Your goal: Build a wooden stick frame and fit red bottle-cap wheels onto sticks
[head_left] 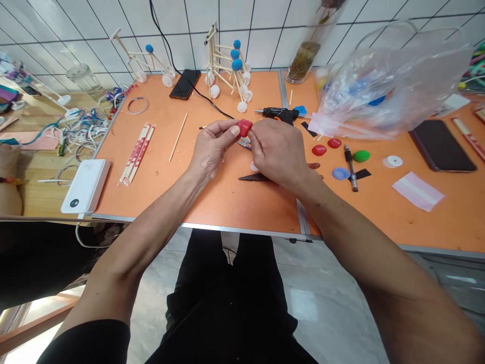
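Observation:
My left hand [214,144] pinches a small glossy red piece [244,127], rounded in shape, between thumb and fingertips above the orange table. Closed against the right edge of that piece is my right hand [278,149]; its fingertips are partly hidden, and a small tool inside the fist cannot be ruled out. Just below the hands show part of some scissors [244,143] and a dark pointed blade [253,177], partly covered by my right hand. Behind them lies a black glue gun [281,114]. Similar red pieces [319,150] rest to the right.
Stick frames [223,65] with blue balls and white wheels stand by the tiled wall. A plastic bag [390,86], phones [443,145], a pen [350,167] and a green piece [361,155] lie right. Leftward are wrapped chopsticks [137,153] and a white power bank [86,186].

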Demonstrator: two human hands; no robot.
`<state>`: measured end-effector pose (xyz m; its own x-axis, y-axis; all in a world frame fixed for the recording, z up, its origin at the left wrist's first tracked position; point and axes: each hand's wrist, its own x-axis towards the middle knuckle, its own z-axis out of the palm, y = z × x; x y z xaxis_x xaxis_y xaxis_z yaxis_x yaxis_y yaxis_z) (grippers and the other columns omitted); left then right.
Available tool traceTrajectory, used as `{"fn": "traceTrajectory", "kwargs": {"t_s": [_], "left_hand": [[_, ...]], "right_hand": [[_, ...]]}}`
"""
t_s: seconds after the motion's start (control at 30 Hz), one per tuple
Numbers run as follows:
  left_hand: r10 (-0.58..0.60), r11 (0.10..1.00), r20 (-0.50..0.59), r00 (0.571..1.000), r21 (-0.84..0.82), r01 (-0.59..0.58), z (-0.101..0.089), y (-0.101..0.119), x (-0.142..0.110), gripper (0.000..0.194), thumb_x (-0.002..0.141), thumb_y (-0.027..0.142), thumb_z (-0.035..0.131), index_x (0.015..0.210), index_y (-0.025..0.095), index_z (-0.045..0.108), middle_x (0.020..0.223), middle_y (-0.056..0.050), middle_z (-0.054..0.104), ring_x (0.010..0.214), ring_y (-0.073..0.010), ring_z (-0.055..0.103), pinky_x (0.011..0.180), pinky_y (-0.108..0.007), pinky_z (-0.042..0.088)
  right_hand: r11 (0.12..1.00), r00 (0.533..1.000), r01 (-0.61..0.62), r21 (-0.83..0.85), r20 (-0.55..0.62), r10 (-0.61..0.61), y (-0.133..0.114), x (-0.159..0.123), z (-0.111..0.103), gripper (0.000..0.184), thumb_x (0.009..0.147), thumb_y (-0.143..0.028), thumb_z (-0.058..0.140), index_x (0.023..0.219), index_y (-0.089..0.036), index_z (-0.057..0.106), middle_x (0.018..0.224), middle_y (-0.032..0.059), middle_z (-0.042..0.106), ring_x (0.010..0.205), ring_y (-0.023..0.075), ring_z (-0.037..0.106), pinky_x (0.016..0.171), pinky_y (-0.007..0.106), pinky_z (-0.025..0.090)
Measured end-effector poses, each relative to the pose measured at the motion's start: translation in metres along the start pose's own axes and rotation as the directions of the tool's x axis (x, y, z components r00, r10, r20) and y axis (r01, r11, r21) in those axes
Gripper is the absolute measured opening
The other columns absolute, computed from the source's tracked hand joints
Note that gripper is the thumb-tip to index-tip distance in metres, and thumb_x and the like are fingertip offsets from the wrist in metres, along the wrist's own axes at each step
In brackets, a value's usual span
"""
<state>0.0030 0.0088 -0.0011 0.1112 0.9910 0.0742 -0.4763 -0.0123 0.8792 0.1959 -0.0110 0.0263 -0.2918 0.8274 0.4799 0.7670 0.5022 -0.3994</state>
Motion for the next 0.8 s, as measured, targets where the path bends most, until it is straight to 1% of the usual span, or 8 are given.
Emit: {"fn": "traceTrajectory", "kwargs": {"t_s": [0.13,0.27,0.33,0.43,0.5,0.57,0.67,0.8], "left_hand": [[-0.001,0.998,0.002,1.000,-0.060,0.001,0.004,0.003,-0.001,0.020,0.093,0.031,0.107,0.101,0.022,0.092,0.124,-0.007,0.095,0.163,-0.0373,0.073,0.147,-0.060,0.050],[-0.007,0.999,0.050,0.999,-0.045,0.010,0.004,0.005,-0.001,0.023,0.092,0.035,0.108,0.102,0.024,0.091,0.134,-0.006,0.094,0.165,-0.0389,0.070,0.146,-0.062,0.051],[-0.015,0.999,0.043,0.999,-0.032,0.016,0.002,0.004,-0.001,0.023,0.092,0.035,0.108,0.103,0.024,0.091,0.135,-0.006,0.094,0.165,-0.0389,0.070,0.146,-0.062,0.051],[-0.019,0.999,0.008,1.000,-0.035,0.019,0.001,0.002,-0.001,0.021,0.094,0.032,0.106,0.103,0.023,0.090,0.131,-0.007,0.094,0.166,-0.0381,0.069,0.147,-0.062,0.050],[-0.022,0.999,-0.009,1.000,-0.028,0.022,0.002,0.001,-0.001,0.021,0.093,0.032,0.106,0.103,0.023,0.090,0.128,-0.007,0.095,0.167,-0.0380,0.068,0.148,-0.062,0.049],[-0.024,1.000,-0.018,1.000,-0.012,0.024,0.003,0.001,-0.001,0.023,0.092,0.035,0.107,0.102,0.024,0.090,0.129,-0.007,0.095,0.169,-0.0379,0.067,0.147,-0.062,0.050],[-0.018,1.000,-0.015,1.000,0.008,0.018,0.004,0.004,-0.002,0.029,0.089,0.041,0.109,0.102,0.026,0.089,0.133,-0.007,0.094,0.171,-0.0385,0.064,0.147,-0.063,0.050],[-0.017,1.000,-0.005,1.000,0.025,0.018,0.005,0.007,-0.002,0.032,0.085,0.041,0.111,0.101,0.025,0.089,0.136,-0.008,0.094,0.172,-0.0403,0.063,0.146,-0.063,0.051]], "right_hand": [[0.927,0.989,-0.149,0.344,0.067,0.134,-0.007,0.003,-0.007,0.048,0.118,-0.052,0.061,0.078,-0.029,0.047,0.076,0.0051,0.058,0.081,0.0270,0.059,0.077,0.043,0.046],[0.648,0.929,-0.366,0.668,0.302,0.213,-0.011,0.007,-0.013,0.047,0.114,-0.055,0.065,0.077,-0.029,0.052,0.069,-0.0008,0.046,0.063,0.0192,0.039,0.061,0.037,0.035],[0.705,0.938,-0.340,0.622,0.279,0.206,-0.010,0.006,-0.011,0.042,0.113,-0.048,0.062,0.077,-0.030,0.051,0.070,0.0001,0.048,0.064,0.0200,0.040,0.063,0.039,0.037],[0.959,0.992,-0.117,0.260,0.069,0.102,-0.007,0.002,-0.004,0.034,0.112,-0.035,0.058,0.080,-0.029,0.047,0.082,0.0075,0.063,0.079,0.0267,0.056,0.078,0.045,0.045],[1.000,1.000,0.002,0.010,0.012,-0.003,-0.005,-0.001,0.000,0.027,0.111,-0.031,0.054,0.086,-0.029,0.048,0.094,0.0127,0.072,0.090,0.0315,0.062,0.086,0.048,0.046],[0.998,0.999,0.034,-0.060,-0.001,-0.035,-0.004,-0.002,-0.001,0.026,0.113,-0.033,0.052,0.088,-0.029,0.048,0.097,0.0138,0.074,0.093,0.0328,0.063,0.086,0.049,0.045],[0.981,0.998,-0.064,0.184,0.039,0.058,-0.005,0.002,-0.008,0.039,0.115,-0.042,0.057,0.081,-0.029,0.046,0.081,0.0074,0.064,0.082,0.0279,0.057,0.078,0.044,0.043],[0.762,0.947,-0.307,0.570,0.264,0.184,-0.007,0.007,-0.017,0.049,0.116,-0.054,0.062,0.076,-0.029,0.050,0.069,0.0001,0.045,0.066,0.0206,0.041,0.067,0.039,0.036]]}}
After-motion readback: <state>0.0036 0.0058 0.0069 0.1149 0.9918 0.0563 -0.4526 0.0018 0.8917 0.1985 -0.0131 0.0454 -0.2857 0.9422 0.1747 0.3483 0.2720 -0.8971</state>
